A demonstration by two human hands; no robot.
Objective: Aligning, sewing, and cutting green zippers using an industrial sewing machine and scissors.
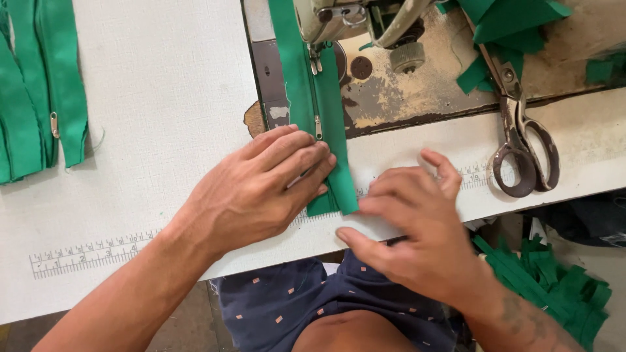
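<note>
left hand (251, 195): fingers lying flat together, pressing the green fabric zipper strip (319, 124), frame centre
right hand (417, 231): fingers loosely apart, touching strip's lower end
strip: lying on white surface (163, 98), running under sewing machine foot (315, 62)
rusty metal scissors (521, 137): resting right

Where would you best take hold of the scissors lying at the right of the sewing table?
By the two loop handles of the scissors, coming from the near table edge. The loops point toward the person and lie flat on bare white table, while the blades run away under green fabric scraps. The right hand is nearest; it probably reaches them most easily.
</note>
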